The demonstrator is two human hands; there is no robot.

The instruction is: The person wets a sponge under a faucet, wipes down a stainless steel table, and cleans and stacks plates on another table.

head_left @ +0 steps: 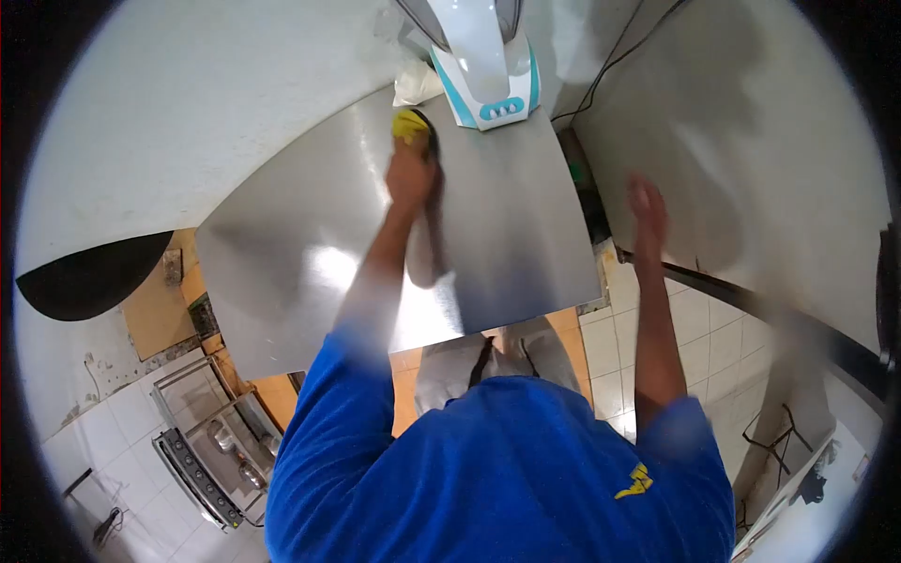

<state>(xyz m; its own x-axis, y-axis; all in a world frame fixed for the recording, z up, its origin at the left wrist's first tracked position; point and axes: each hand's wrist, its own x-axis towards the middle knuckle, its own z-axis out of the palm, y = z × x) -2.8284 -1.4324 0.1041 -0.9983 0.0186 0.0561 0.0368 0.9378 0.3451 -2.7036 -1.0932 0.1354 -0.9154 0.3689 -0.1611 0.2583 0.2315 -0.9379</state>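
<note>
My left hand (410, 176) is stretched forward over the shiny metal tabletop (507, 216), its fingers closed on a yellow cloth (410, 125). The cloth is pressed to the surface near the back edge, just in front of a white and turquoise appliance (488, 80) with blue knobs. Off the table's right side, my right hand (648, 211) is held up in the air near the pale wall. It looks slightly blurred, with its fingers stretched out and nothing visible in them.
A white bag (416, 84) sits beside the appliance at the back. Dark cables (610, 66) run along the wall. A stove (211, 450) with several metal items on top stands at lower left. Pale tiled floor (619, 347) shows at the right.
</note>
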